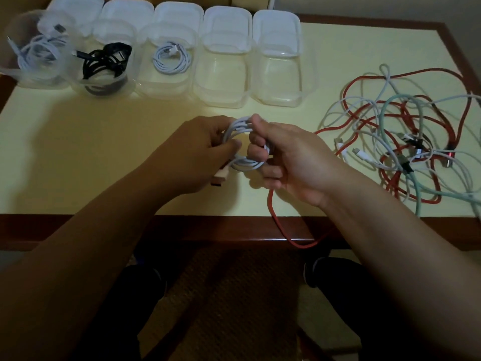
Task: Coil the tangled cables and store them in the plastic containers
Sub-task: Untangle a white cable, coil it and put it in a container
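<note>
Sitting at the near edge of the table [104, 142], the person has dark-clad knees [335, 277] showing below it, with a woven mat [229, 295] on the floor between them. A red cable [276, 220] droops off the table's front edge in a loop and runs up under the right hand. Above the tabletop, both hands hold a white cable coil [240, 162]. The left hand [197, 152] pinches the coil's left side between thumb and curled fingers, and a plug end [221, 175] sticks out beneath it toward the person. The right hand [283, 157] has its fingers curled through and around the coil's right side, thumb pressed on top. Off to the right lies the tangled pile [406, 142] of red, white and pale green cables, spread loosely with several plugs in its middle. Farther back stands a row of clear plastic containers: the leftmost one [33, 74] holds a white cable, the next [104, 87] a black coiled cable [106, 61], the third [164, 84] a small white coil [170, 59], and the two to the right [221, 97] [281, 97] hold nothing. Behind them rests a row of lids [226, 22]. No brand, label or writing can be read anywhere.
</note>
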`<state>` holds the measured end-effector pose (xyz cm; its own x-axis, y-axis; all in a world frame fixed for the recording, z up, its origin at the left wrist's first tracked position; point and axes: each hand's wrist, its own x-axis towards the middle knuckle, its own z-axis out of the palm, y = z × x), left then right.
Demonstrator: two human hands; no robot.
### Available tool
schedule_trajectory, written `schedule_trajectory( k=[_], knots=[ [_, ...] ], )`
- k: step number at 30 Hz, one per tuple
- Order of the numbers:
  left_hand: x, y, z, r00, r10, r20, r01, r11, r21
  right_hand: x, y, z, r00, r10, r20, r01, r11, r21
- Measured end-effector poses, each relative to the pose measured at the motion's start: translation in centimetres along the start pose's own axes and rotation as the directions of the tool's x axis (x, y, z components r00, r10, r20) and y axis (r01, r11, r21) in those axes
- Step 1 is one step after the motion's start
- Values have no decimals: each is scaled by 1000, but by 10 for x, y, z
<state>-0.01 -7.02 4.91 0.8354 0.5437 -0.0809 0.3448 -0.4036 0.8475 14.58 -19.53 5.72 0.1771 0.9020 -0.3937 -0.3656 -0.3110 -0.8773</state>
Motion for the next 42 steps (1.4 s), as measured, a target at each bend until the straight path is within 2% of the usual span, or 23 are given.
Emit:
schedule_trajectory(
  k=[5,8,11,13,14,16,19,22,25,28,31,34,36,38,42],
  knots=[
    [1,3,-4,998,49,-32,-47,996,71,-2,-5,-2,998,43,36,-44,998,34],
    [1,6,-4,1000,12,-7,-12,1000,10,-1,-6,-1,998,61,31,-63,996,60],
    [1,7,-2,988,-151,39,155,980,-125,3,-2,0,998,11,-64,-9,1000,29],
    [0,10,-1,938,-325,122,344,920,-188,4,-1,1,988,-49,-148,39,997,-68],
    [-1,12,0,914,-365,180,397,895,-205,4,-1,1,981,-77,-176,58,992,-113],
    [-4,14,1,906,-333,262,395,885,-244,5,0,3,970,-122,-210,91,984,-151],
    [-5,15,-2,925,-252,283,327,909,-260,7,1,2,956,-163,-242,125,978,-166],
    [-3,15,-6,930,-191,314,281,920,-273,6,-2,0,952,-140,-271,121,989,-83],
    [-1,18,-7,928,-129,350,242,922,-303,4,-7,-5,948,-53,-314,85,992,88],
    [1,20,-9,924,-99,371,222,925,-307,6,-14,-13,958,24,-286,58,959,276],
    [4,18,-13,931,-111,348,222,928,-299,6,-16,-17,967,33,-251,62,931,360],
    [5,11,-11,944,-191,269,275,907,-319,8,-14,-13,973,14,-232,87,902,422],
    [7,8,-5,940,-267,211,333,851,-407,8,-12,-11,977,-13,-213,115,874,473],
    [8,7,4,919,-342,196,392,744,-541,7,-11,-9,982,-35,-185,127,849,513],
    [10,11,16,849,-412,331,486,366,-794,6,-9,-7,989,-47,-141,115,843,526]
  ],
)
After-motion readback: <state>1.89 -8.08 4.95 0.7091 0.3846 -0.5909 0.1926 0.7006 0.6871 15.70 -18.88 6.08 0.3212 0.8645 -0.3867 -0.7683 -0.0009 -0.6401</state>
